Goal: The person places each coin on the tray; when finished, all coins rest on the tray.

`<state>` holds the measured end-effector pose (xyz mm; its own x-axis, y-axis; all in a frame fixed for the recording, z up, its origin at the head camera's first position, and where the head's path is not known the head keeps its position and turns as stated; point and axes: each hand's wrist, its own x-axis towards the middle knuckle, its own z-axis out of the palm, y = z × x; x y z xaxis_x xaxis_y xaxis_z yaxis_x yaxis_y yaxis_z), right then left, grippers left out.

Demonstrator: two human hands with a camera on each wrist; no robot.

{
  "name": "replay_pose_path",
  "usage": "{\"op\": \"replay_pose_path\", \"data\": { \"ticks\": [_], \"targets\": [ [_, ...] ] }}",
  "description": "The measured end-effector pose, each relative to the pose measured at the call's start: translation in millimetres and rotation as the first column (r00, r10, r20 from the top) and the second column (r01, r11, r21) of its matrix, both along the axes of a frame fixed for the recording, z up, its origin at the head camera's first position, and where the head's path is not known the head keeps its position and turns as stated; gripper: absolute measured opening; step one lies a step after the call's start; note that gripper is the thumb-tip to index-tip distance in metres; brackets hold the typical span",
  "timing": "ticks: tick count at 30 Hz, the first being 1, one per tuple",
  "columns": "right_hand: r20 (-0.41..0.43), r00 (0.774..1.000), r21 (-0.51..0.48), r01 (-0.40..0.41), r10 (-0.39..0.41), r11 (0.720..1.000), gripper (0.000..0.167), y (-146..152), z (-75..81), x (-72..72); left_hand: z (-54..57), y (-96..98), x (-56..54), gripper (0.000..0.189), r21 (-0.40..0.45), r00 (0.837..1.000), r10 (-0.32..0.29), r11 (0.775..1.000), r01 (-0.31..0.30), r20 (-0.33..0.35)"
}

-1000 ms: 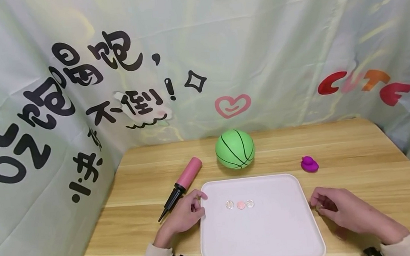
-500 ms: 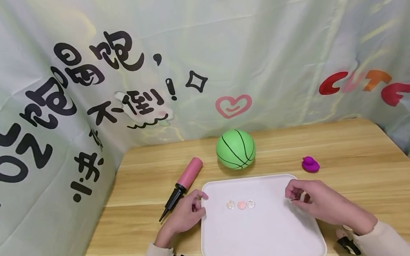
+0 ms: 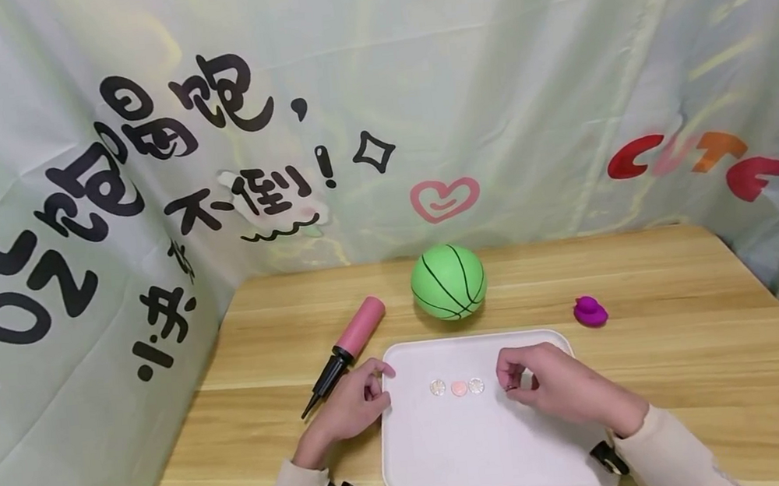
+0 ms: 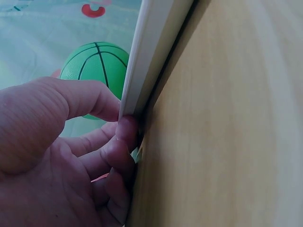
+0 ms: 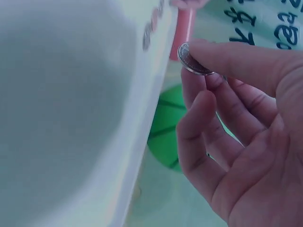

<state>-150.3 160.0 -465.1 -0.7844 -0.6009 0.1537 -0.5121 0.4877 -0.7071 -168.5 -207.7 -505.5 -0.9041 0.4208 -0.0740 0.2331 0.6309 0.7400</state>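
Note:
A white tray [image 3: 480,453] lies on the wooden table. At its left edge my left hand [image 3: 351,408] pinches the rim between thumb and fingers, as the left wrist view shows. Inside the tray a short row has a silver coin [image 3: 438,388], a pinkish coin [image 3: 459,388] and another silver coin [image 3: 476,386]. Over the tray, just right of this row, is my right hand [image 3: 551,384]. Between its thumb and index finger it pinches a silver coin [image 5: 190,60], well seen in the right wrist view; in the head view the fingers mostly hide it.
Behind the tray sits a green ball [image 3: 448,282] with black basketball lines. A pink and black hand pump [image 3: 344,354] lies slantwise beyond my left hand. To the back right is a small purple rubber duck-like toy [image 3: 589,312]. Printed curtains [image 3: 503,107] enclose the table.
My right hand has come left from beside the tray to over it, near the coin row, still pinching its coin. The left hand stays at the rim; the three coins have not moved.

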Motion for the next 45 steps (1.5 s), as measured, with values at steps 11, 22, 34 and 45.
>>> {"op": "replay_pose_path", "data": {
  "ticks": [11, 22, 34, 45],
  "targets": [
    [0.063, 0.995, 0.047, -0.085, 0.082, 0.995, 0.025, -45, -2.7, -1.5, 1.1, -0.7, -1.3, 0.033, 0.005, 1.000, 0.001, 1.000, -0.001, 0.003],
    [-0.006, 0.996, 0.096, -0.092, 0.093, 0.991, 0.027, -82, -5.4, -8.0, 0.9, 0.5, -0.5, 0.033, 0.027, 1.000, -0.014, 1.000, 0.014, 0.001],
    [0.009, 0.995, 0.108, -0.096, 0.095, 0.990, 0.025, -100, -9.4, -9.6, -2.2, -3.3, 0.1, 0.031, 0.082, 0.995, -0.051, 0.995, 0.058, -0.085],
    [-0.034, 0.999, 0.120, 0.044, -0.041, 0.992, 0.017, -100, -3.3, -13.3, -0.3, -2.5, 0.5, 0.033, 0.035, 1.000, -0.018, 0.999, 0.019, -0.025]
  ]
}}
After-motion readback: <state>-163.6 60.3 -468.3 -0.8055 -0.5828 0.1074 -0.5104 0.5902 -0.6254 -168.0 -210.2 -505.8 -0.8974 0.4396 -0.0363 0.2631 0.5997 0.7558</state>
